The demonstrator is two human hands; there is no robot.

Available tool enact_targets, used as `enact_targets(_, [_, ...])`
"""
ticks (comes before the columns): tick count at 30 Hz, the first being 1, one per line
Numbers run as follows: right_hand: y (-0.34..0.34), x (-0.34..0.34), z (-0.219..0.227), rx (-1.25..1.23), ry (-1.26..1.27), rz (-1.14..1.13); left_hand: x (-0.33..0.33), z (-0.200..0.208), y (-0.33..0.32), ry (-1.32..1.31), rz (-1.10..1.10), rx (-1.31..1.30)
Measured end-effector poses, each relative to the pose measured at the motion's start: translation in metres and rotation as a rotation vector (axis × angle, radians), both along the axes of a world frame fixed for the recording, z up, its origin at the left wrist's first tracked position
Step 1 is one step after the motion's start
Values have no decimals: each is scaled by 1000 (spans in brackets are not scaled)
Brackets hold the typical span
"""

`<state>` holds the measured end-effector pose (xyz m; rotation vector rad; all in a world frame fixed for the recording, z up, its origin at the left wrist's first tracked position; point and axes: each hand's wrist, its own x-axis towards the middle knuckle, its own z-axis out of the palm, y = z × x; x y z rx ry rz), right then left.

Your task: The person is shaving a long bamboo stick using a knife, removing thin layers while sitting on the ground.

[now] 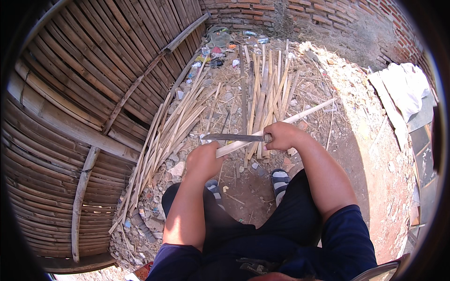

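Above the person's knees, the left hand closes around the near end of a long pale bamboo strip; the right hand grips a knife laid across it. Strip looks light, stiff, splintery; best held near its end.

Both bare forearms reach forward from dark blue sleeves over the bent knees, the left hand fisted nearer the knees and the right hand fisted farther out, wrist turned inward.
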<state>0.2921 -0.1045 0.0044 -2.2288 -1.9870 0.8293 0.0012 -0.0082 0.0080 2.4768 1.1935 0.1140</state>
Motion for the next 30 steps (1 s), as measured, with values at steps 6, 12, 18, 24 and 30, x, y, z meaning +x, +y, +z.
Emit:
enact_targets(6, [0, -1, 1, -11, 15, -8, 0, 0, 0, -5, 2, -5])
enact_targets(12, [0, -2, 1, -13, 7, -2, 0, 0, 0, 15, -1, -9])
enact_targets(18, [0, -2, 1, -6, 2, -2, 0, 2, 0, -4, -5, -4])
enact_targets(24, [1, 0, 1, -7, 9, -13, -2, 0, 0, -32, -23, 9])
enact_targets(30, [-1, 9, 1, 63, -27, -50, -2, -2, 1, -82, 0, 26])
